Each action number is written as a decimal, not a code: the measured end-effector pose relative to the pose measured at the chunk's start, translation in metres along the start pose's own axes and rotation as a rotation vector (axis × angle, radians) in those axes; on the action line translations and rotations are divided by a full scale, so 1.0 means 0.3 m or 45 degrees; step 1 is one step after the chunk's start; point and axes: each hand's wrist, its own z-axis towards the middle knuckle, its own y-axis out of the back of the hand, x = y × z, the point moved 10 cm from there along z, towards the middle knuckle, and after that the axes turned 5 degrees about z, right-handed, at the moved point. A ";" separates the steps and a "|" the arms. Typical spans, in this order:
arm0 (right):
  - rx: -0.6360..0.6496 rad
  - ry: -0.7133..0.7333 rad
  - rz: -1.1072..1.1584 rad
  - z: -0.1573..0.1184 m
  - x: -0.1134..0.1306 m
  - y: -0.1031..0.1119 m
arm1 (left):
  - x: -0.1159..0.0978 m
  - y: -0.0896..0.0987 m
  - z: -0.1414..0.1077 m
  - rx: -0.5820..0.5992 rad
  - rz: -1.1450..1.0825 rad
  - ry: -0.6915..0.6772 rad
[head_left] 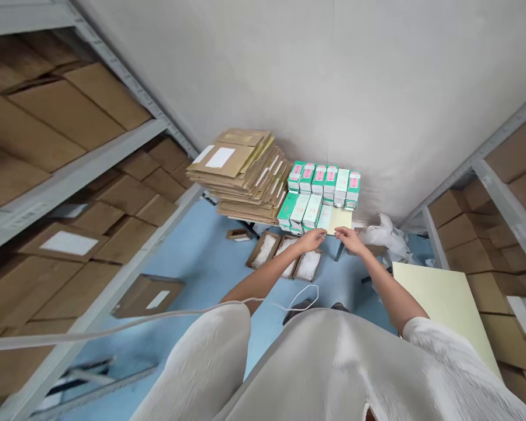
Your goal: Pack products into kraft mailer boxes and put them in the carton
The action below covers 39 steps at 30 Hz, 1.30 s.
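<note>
My left hand (312, 239) and my right hand (349, 238) are at the front edge of a small table, a short gap between them. Fingers of both are bent together; whatever they pinch is too small to make out. Just beyond them lies a pale yellow sheet or pad (339, 220) on the tabletop. Green and white boxes (312, 210) with pink labels stand in rows behind and to the left of it. Farther left on the table rises a tall stack of brown cardboard mailers (245, 169), some with white labels.
Three open boxes with white contents (265, 251) sit on the blue floor. Shelves of brown cartons (70, 117) line the left, more cartons (473, 234) the right. A pale yellow board (442, 304) is at the right, near white plastic bags (388, 237). A white cable (158, 316) crosses the lower left.
</note>
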 end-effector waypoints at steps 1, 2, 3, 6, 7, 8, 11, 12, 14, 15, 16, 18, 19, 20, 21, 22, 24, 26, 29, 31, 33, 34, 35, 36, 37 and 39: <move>0.037 0.006 0.006 0.013 -0.006 -0.026 | 0.020 0.006 -0.018 -0.018 -0.007 0.031; 0.069 0.008 0.010 0.025 -0.011 -0.053 | 0.040 0.013 -0.038 -0.038 -0.014 0.061; 0.097 0.006 0.011 0.036 -0.015 -0.079 | 0.059 0.022 -0.057 -0.063 -0.020 0.087; 0.146 0.007 0.001 0.070 -0.012 -0.150 | 0.110 0.056 -0.111 -0.123 -0.016 0.133; 0.151 0.010 -0.008 0.084 -0.008 -0.170 | 0.126 0.067 -0.125 -0.132 -0.011 0.140; 0.146 0.011 -0.019 0.098 -0.003 -0.186 | 0.144 0.078 -0.136 -0.139 -0.008 0.149; 0.111 -0.027 -0.068 0.145 -0.003 -0.223 | 0.203 0.111 -0.155 -0.159 -0.006 0.174; 0.093 -0.050 -0.088 0.162 -0.007 -0.233 | 0.222 0.122 -0.156 -0.167 -0.005 0.176; 0.037 -0.087 -0.137 0.197 -0.018 -0.246 | 0.262 0.143 -0.149 -0.176 -0.001 0.171; 0.002 -0.100 -0.166 0.214 -0.022 -0.251 | 0.281 0.153 -0.143 -0.175 -0.001 0.161; -0.039 -0.113 -0.198 0.231 -0.027 -0.255 | 0.300 0.162 -0.134 -0.171 -0.003 0.147; -0.109 -0.145 -0.272 0.265 -0.034 -0.268 | 0.339 0.181 -0.111 -0.157 -0.015 0.113; -0.137 -0.165 -0.313 0.281 -0.036 -0.277 | 0.360 0.190 -0.098 -0.147 -0.021 0.100; -0.164 -0.190 -0.358 0.296 -0.038 -0.286 | 0.383 0.198 -0.082 -0.136 -0.025 0.092; -0.188 -0.218 -0.404 0.312 -0.039 -0.295 | 0.407 0.204 -0.065 -0.122 -0.029 0.089; -0.209 -0.246 -0.450 0.327 -0.038 -0.305 | 0.431 0.208 -0.046 -0.106 -0.032 0.090; -0.241 -0.301 -0.540 0.355 -0.033 -0.327 | 0.479 0.210 -0.007 -0.071 -0.044 0.098; -0.266 -0.350 -0.628 0.381 -0.025 -0.350 | 0.521 0.204 0.032 -0.039 -0.071 0.106; -0.297 -0.444 -0.736 0.405 -0.023 -0.380 | 0.560 0.185 0.083 0.005 -0.118 0.095; -0.318 -0.528 -0.776 0.407 -0.031 -0.394 | 0.571 0.171 0.112 0.038 -0.142 0.083; -0.336 -0.603 -0.799 0.403 -0.039 -0.407 | 0.576 0.158 0.134 0.072 -0.167 0.082; -0.342 -0.630 -0.809 0.400 -0.041 -0.413 | 0.577 0.153 0.143 0.088 -0.178 0.084; -0.348 -0.649 -0.820 0.399 -0.041 -0.420 | 0.577 0.149 0.150 0.104 -0.185 0.086; -0.352 -0.662 -0.830 0.397 -0.040 -0.426 | 0.577 0.146 0.155 0.120 -0.188 0.086; -0.355 -0.674 -0.839 0.397 -0.040 -0.432 | 0.576 0.144 0.159 0.135 -0.186 0.086; -0.363 -0.699 -0.849 0.396 -0.039 -0.441 | 0.574 0.141 0.164 0.165 -0.175 0.078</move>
